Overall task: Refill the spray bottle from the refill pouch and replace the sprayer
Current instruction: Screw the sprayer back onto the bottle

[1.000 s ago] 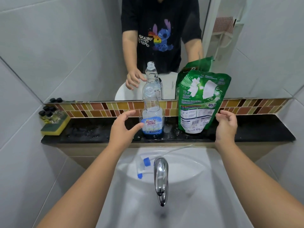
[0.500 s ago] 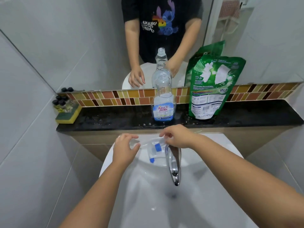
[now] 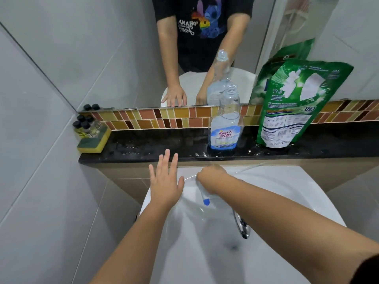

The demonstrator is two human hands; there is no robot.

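Sprayer [image 3: 203,196] sits at center frame over the white sink [image 3: 276,187], clutched in the curled fingers of the right hand [image 3: 212,174]; its blue nozzle tip points down toward the lower middle, and its thin clear tube runs up and right past the sink's back rim. 1 spray bottle [image 3: 225,124] stands upright and uncapped on the black ledge [image 3: 143,144], center right of the frame, partly filled with clear liquid. 1 green refill pouch [image 3: 295,103] stands just right of it, near but apart, leaning against the mirror. The left hand [image 3: 165,181] is spread flat with straight fingers, grasping nothing, its fingertips reaching the front edge of the ledge. At the ledge's left end lies 1 yellow-green sponge [image 3: 93,143] with a cluster of small black-capped bottles [image 3: 86,128] behind it; their exact count is unclear. Between the sponge and the spray bottle the ledge shows wet bare stone. 1 chrome faucet [image 3: 242,226] shows below the right forearm.
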